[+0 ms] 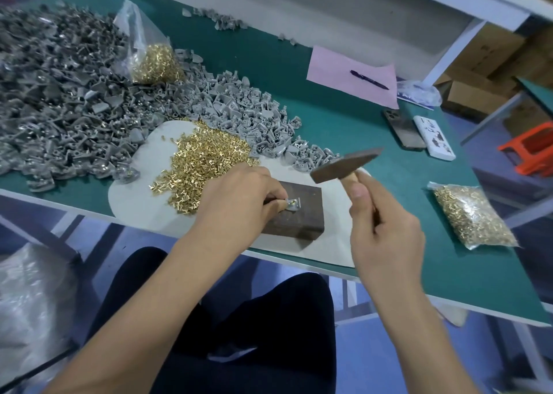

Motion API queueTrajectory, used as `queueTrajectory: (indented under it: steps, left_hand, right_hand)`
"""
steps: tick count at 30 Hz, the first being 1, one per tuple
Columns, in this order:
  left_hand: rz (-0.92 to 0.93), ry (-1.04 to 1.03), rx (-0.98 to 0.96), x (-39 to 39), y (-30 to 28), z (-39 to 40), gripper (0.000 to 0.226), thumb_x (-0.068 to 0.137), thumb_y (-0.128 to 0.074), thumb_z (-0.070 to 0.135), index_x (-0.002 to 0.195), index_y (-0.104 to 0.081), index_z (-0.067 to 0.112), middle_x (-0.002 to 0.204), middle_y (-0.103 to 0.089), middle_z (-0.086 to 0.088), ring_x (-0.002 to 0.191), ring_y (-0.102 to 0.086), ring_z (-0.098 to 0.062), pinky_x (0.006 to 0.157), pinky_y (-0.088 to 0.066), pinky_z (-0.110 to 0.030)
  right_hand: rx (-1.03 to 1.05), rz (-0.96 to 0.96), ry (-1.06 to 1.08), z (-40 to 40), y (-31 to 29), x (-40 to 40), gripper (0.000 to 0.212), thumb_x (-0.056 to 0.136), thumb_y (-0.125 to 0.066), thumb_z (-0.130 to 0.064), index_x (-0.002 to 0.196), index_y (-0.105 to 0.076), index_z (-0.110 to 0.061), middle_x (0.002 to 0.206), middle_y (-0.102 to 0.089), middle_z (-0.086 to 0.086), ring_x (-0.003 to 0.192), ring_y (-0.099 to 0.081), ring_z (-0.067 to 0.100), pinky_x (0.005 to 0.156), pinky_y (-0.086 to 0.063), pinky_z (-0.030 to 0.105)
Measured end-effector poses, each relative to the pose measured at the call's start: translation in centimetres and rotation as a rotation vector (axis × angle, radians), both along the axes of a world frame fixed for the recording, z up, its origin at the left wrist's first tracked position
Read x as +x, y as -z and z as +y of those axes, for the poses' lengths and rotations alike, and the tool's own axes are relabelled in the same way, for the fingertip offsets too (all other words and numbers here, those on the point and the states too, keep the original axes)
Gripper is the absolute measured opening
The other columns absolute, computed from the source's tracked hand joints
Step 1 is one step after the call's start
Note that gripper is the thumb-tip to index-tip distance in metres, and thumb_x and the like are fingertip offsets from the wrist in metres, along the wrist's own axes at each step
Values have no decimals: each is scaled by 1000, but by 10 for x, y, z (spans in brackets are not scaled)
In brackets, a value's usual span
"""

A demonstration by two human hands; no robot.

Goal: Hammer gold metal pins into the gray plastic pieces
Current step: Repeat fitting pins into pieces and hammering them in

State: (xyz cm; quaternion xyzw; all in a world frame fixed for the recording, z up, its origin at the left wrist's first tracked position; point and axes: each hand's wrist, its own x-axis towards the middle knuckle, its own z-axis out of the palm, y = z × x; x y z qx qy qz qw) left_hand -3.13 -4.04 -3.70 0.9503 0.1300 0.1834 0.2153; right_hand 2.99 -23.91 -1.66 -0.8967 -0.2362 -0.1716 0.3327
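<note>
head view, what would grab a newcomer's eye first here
Probably the raised hammer in the right hand, poised above the dark block at the near table edge, where the left hand pinches a gray plastic piece with a gold pin in it. Next, the bright heap of loose gold pins just behind, and the huge mound of gray pieces filling the table's left side.

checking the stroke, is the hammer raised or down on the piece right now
Raised. The hammer in the right hand hangs above the block, clear of the gray piece that the left hand pinches.
</note>
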Motion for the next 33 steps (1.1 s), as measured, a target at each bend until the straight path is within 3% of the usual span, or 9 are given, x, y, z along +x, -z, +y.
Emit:
queueTrajectory:
  steps: [3,5,9,13,17,21,24,28,33]
  left_hand:
    - [2,-12,20,0,0,0,9,89,-70,50,95,-73,44,83,-57,19,92,-51,-8,62,-35,-29]
    - [6,-16,34,0,-1,-1,8,89,-70,51,93,-72,45,83,-57,18,91,-51,-9,61,-34,-29]
    - [12,-19,25,0,-2,-1,5,90,-69,49,90,-72,46,82,-60,19,91,-52,-8,60,-39,-29]
    - [11,-23,45,0,-4,-2,6,88,-71,50,92,-73,46,82,-59,19,91,-53,-8,59,-34,-28]
    - [26,-27,29,0,-4,-1,7,88,-69,52,91,-73,47,83,-59,20,94,-53,-8,61,-33,-29]
    - [22,-31,36,1,-5,-2,10,88,-70,52,93,-74,46,84,-60,20,93,-53,-8,63,-35,-29]
    - [34,-35,40,2,-4,0,8,87,-71,52,92,-74,46,81,-57,21,88,-47,-5,61,-32,-28]
    - [32,-35,61,2,-4,0,8,86,-72,51,93,-74,46,81,-57,21,84,-42,-3,57,-28,-27]
    - [42,-29,54,2,-4,1,4,85,-74,49,89,-73,47,84,-63,20,86,-51,-7,58,-31,-27]
  right_hand:
    - [-134,3,-74,6,5,-7,34,99,-39,-57,125,-59,-45,86,-73,-9,84,-56,19,60,-34,29]
    - [-215,-42,-71,5,2,-5,35,100,-39,-58,122,-62,-45,84,-74,-10,80,-59,20,57,-33,27]
    - [-16,-39,-19,5,0,-4,31,103,-38,-54,128,-53,-45,95,-67,-15,76,-57,15,54,-35,22]
    - [-230,-25,-38,3,3,-5,29,101,-38,-58,125,-51,-48,79,-72,-10,73,-60,24,58,-34,29]
    - [52,-21,2,2,7,-8,33,103,-40,-51,127,-59,-39,77,-70,-10,69,-54,16,58,-35,26]
    - [-157,-3,4,4,9,-10,31,100,-42,-56,123,-61,-46,77,-70,-10,75,-55,19,59,-34,28]
    - [-14,-14,54,5,7,-8,30,103,-40,-54,125,-57,-43,66,-58,-17,70,-46,15,53,-37,26]
    - [-191,27,-12,5,4,-7,33,100,-38,-60,124,-57,-48,76,-69,-8,75,-59,23,60,-45,33]
    - [7,-15,16,6,5,-10,28,102,-46,-50,127,-58,-42,69,-61,-9,69,-55,21,56,-39,29]
